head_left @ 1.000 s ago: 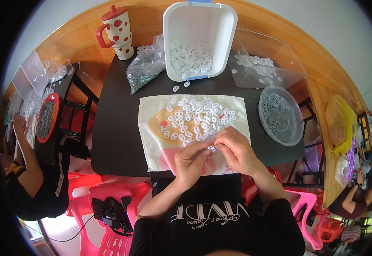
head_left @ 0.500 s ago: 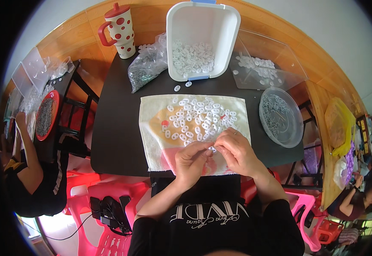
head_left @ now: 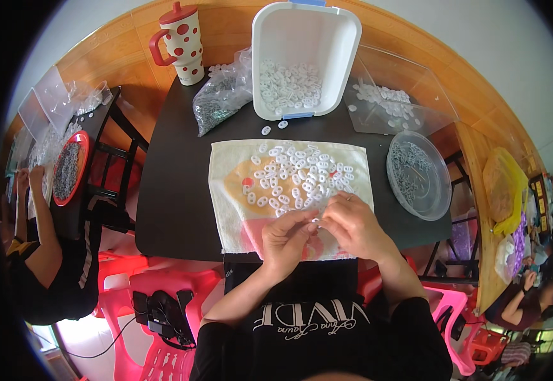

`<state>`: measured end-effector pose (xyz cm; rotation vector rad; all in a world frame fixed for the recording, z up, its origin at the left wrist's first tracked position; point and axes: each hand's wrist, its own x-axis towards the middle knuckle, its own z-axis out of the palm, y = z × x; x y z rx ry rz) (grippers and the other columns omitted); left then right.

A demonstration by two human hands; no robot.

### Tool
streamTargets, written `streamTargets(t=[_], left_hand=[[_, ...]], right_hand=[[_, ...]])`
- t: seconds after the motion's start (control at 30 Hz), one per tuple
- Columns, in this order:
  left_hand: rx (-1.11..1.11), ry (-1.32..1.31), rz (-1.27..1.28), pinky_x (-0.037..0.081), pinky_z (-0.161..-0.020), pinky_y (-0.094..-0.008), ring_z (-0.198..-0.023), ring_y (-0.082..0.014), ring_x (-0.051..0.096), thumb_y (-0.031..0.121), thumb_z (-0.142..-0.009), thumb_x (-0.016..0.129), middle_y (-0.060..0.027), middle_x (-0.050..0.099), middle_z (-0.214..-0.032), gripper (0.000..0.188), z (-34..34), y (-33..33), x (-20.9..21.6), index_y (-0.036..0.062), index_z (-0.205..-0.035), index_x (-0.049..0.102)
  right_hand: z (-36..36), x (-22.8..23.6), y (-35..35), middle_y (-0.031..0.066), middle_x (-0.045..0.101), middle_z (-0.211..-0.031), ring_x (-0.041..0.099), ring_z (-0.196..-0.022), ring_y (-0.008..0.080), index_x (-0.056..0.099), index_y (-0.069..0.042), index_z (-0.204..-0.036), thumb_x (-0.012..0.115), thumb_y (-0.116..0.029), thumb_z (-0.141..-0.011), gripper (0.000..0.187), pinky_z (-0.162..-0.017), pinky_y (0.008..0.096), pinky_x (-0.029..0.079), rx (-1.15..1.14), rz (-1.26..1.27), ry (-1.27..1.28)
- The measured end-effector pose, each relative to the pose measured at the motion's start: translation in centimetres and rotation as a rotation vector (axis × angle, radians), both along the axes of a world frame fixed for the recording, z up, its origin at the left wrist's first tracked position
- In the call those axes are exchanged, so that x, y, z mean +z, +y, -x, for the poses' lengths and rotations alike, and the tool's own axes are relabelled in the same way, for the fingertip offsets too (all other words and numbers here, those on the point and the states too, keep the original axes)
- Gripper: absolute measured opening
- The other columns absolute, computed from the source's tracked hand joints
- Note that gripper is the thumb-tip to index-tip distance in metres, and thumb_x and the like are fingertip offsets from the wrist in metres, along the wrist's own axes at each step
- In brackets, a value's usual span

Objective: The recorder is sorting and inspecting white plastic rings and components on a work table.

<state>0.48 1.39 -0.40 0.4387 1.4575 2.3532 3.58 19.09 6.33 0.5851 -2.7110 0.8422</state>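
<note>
My left hand (head_left: 281, 244) and my right hand (head_left: 354, 226) meet over the near part of a towel (head_left: 229, 219). The left thumb and forefinger pinch a small white oval plastic piece (head_left: 316, 220), of which only a bit shows. Right beside it, the right fingertips are pressed together, and whatever they hold is too small to make out. Just beyond both hands lies a loose spread of two-holed white oval pieces (head_left: 296, 179) on the towel.
At the back stand a white bin (head_left: 260, 63) of white pieces, a bag of metal parts (head_left: 216, 105), a dotted tumbler (head_left: 184, 47) and a clear tray (head_left: 428, 95). A round tub (head_left: 438, 197) of small metal parts sits right. Another person's arm (head_left: 41, 216) is far left.
My hands stay together, with the right fingers slightly shifted and more of the white piece showing between the fingertips. The view has moved slightly. The person at left now has both hands showing.
</note>
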Motion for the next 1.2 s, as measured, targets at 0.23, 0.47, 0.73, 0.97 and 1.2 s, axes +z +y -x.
streamTargets(t=[0.23, 0.47, 0.73, 0.97, 1.2], left_hand=[[-0.188, -0.098, -0.155, 0.051, -0.064, -0.0212, -0.075, -0.0102, 0.064, -0.008, -0.094, 0.061, -0.0069, 0.069, -0.096, 0.05, 1.0, -0.4, 0.0, 0.0006, -0.142, 0.049], [-0.328, -0.285, -0.267, 0.055, -0.07, -0.0249, -0.08, -0.0151, 0.068, -0.006, -0.097, 0.058, -0.0092, 0.068, -0.098, 0.042, 1.6, -0.5, 0.3, -0.0033, -0.138, 0.049], [-0.234, -0.141, -0.045, 0.054, -0.069, -0.0239, -0.081, -0.0127, 0.067, -0.005, -0.096, 0.06, -0.0093, 0.07, -0.1, 0.026, 0.6, -0.5, 1.5, -0.0035, -0.122, 0.062], [-0.006, 0.118, 0.121, 0.051, -0.062, -0.0219, -0.075, -0.0111, 0.065, -0.006, -0.093, 0.065, -0.009, 0.071, -0.094, 0.016, 1.5, -0.5, 0.2, -0.003, -0.107, 0.071], [0.084, 0.075, -0.048, 0.05, -0.059, -0.0231, -0.071, -0.0126, 0.064, -0.009, -0.092, 0.064, -0.0126, 0.071, -0.097, 0.017, 1.3, -0.4, -0.9, -0.003, -0.106, 0.072]], right_hand=[[0.3, 1.1, 1.3, 0.0131, 0.066, -0.105, 0.063, -0.092, 0.0251, 0.069, 0.001, -0.111, 0.056, 0.012, -0.084, 0.033, -0.077, 0.0333, 0.05, 0.06, 0.422, -0.066], [0.6, -0.3, 1.1, 0.0103, 0.064, -0.097, 0.063, -0.09, 0.0248, 0.07, -0.001, -0.103, 0.064, 0.013, -0.083, 0.025, -0.079, 0.0333, 0.05, 0.235, 0.578, -0.154], [-0.5, -1.5, 0.6, 0.011, 0.063, -0.092, 0.062, -0.081, 0.0215, 0.062, 0.004, -0.092, 0.065, 0.008, -0.087, 0.007, -0.071, 0.0307, 0.05, 0.02, 0.581, -0.129], [-0.9, -0.7, 1.7, 0.0103, 0.063, -0.088, 0.063, -0.077, 0.0205, 0.064, 0.003, -0.09, 0.065, 0.011, -0.082, 0.011, -0.068, 0.0296, 0.05, -0.089, 0.532, -0.018], [-2.0, -2.4, -0.7, 0.0086, 0.054, -0.092, 0.058, -0.083, 0.028, 0.066, -0.004, -0.091, 0.068, -0.003, -0.073, 0.018, -0.07, 0.041, 0.049, -0.214, -0.099, 0.128]])
